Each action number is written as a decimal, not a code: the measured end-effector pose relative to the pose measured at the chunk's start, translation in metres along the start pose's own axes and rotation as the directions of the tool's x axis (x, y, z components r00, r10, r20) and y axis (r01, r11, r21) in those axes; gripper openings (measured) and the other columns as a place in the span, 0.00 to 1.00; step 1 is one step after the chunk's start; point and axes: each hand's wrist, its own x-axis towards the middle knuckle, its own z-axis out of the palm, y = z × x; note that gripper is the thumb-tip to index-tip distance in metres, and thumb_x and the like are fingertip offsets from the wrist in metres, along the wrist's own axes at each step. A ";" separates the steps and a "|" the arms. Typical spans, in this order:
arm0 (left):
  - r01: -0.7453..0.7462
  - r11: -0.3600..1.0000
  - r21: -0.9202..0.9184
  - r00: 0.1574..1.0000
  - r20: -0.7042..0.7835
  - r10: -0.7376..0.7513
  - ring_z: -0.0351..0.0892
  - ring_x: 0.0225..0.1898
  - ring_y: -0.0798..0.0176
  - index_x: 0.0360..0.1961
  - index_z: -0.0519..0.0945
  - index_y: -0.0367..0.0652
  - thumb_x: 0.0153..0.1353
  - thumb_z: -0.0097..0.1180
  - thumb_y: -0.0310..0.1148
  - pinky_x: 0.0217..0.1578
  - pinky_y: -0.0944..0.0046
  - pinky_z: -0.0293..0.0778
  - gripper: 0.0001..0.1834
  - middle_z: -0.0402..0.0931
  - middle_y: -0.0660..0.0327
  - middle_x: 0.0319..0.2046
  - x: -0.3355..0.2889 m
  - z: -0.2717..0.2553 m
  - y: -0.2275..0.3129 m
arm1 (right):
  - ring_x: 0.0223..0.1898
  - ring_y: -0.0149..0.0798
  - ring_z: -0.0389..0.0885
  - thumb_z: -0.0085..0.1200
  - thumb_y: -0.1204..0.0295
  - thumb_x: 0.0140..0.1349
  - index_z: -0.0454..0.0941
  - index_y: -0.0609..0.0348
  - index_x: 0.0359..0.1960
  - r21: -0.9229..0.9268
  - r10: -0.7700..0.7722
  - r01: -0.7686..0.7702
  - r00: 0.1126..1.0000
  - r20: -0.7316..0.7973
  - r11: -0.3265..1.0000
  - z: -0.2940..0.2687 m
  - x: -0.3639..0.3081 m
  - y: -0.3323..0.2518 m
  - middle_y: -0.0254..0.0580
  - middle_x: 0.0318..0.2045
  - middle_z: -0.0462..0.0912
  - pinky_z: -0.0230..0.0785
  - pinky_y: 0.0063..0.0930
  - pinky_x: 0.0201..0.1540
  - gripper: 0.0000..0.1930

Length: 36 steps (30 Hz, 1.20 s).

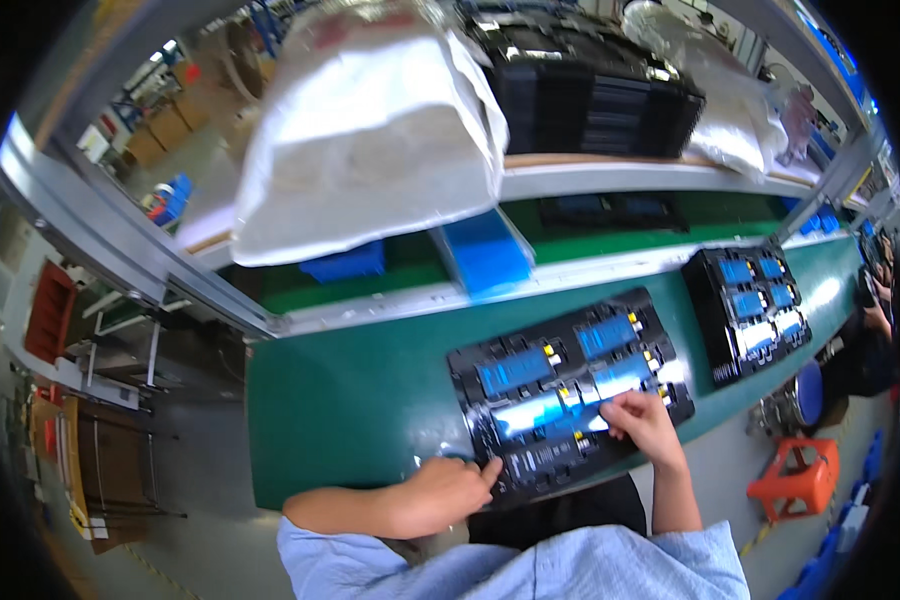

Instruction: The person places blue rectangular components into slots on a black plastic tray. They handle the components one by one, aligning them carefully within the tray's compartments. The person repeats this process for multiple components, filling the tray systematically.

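A black moulded tray [480, 368] lies in front of me, its pockets holding several flat blue rectangular parts [515, 371] with small yellow tabs. Over its near right part, the fingers of my right hand [644, 424] pinch a shiny blue film-like piece [592, 417]; its exact outline blurs into the blue parts below. My left hand [450, 492] is at the tray's near left corner, fingers curled, with a fingertip against the tray edge. Whether that hand grips the edge or only rests on it is hard to see.
The green bench top [340, 400] carries a stack of similar loaded trays [715, 330] to the right. On the shelf above sit a white plastic bag [370, 130] and piled black trays [595, 105]. A blue sheet [485, 252] hangs over the shelf edge. An orange stool [798, 478] stands right.
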 end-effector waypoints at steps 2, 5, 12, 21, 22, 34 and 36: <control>-0.016 0.999 0.029 0.998 -0.056 0.018 0.79 0.30 0.50 0.59 0.66 0.29 0.65 0.48 0.41 0.28 0.54 0.76 0.28 0.77 0.52 0.27 -0.004 -0.005 0.002 | 0.20 0.22 0.74 0.60 0.70 0.60 0.80 0.62 0.29 0.038 -0.028 0.028 1.000 -0.005 0.999 -0.002 -0.002 -0.004 0.30 0.20 0.78 0.66 0.15 0.24 0.08; -0.027 0.997 0.077 0.996 -0.078 0.033 0.79 0.29 0.52 0.58 0.67 0.29 0.65 0.48 0.40 0.27 0.55 0.76 0.27 0.76 0.52 0.26 -0.004 0.001 0.003 | 0.21 0.20 0.74 0.60 0.69 0.61 0.80 0.62 0.30 0.039 -0.001 -0.001 0.999 0.038 0.999 -0.001 -0.009 -0.006 0.29 0.20 0.78 0.65 0.14 0.24 0.08; -0.069 0.986 0.152 0.992 -0.099 0.085 0.78 0.28 0.55 0.57 0.68 0.28 0.66 0.47 0.40 0.26 0.58 0.75 0.26 0.76 0.54 0.24 -0.009 0.003 0.005 | 0.23 0.19 0.74 0.60 0.69 0.61 0.81 0.66 0.33 -0.072 0.034 -0.022 0.983 0.180 0.997 0.022 -0.019 -0.003 0.29 0.22 0.79 0.65 0.15 0.24 0.10; -0.072 0.986 0.148 0.993 -0.085 0.085 0.78 0.27 0.56 0.57 0.68 0.28 0.66 0.48 0.39 0.25 0.59 0.74 0.26 0.75 0.54 0.24 -0.009 0.004 0.006 | 0.21 0.21 0.75 0.61 0.70 0.60 0.82 0.67 0.32 -0.181 0.015 0.016 0.985 0.170 0.983 0.032 -0.019 -0.006 0.31 0.21 0.79 0.67 0.16 0.23 0.10; -0.078 0.985 0.155 0.992 -0.085 0.092 0.78 0.27 0.56 0.57 0.68 0.28 0.66 0.48 0.39 0.25 0.59 0.74 0.26 0.75 0.54 0.24 -0.008 0.003 0.006 | 0.21 0.21 0.75 0.61 0.70 0.60 0.82 0.67 0.31 -0.176 -0.002 0.031 0.986 0.167 0.984 0.033 -0.018 -0.002 0.31 0.21 0.78 0.67 0.15 0.23 0.10; -0.092 0.977 0.193 0.988 -0.107 0.114 0.78 0.27 0.57 0.56 0.69 0.29 0.65 0.49 0.39 0.24 0.60 0.74 0.25 0.75 0.56 0.23 -0.007 0.005 0.005 | 0.20 0.24 0.78 0.61 0.69 0.60 0.82 0.68 0.31 -0.244 -0.039 0.079 0.985 0.167 0.967 0.035 -0.016 0.001 0.37 0.21 0.80 0.68 0.18 0.22 0.10; -0.094 0.975 0.200 0.986 -0.118 0.119 0.78 0.26 0.57 0.56 0.70 0.29 0.65 0.49 0.39 0.24 0.60 0.73 0.25 0.75 0.56 0.23 -0.006 0.005 0.005 | 0.20 0.24 0.79 0.61 0.69 0.60 0.82 0.68 0.32 -0.246 -0.043 0.084 0.985 0.169 0.965 0.035 -0.016 0.000 0.37 0.20 0.80 0.68 0.19 0.22 0.11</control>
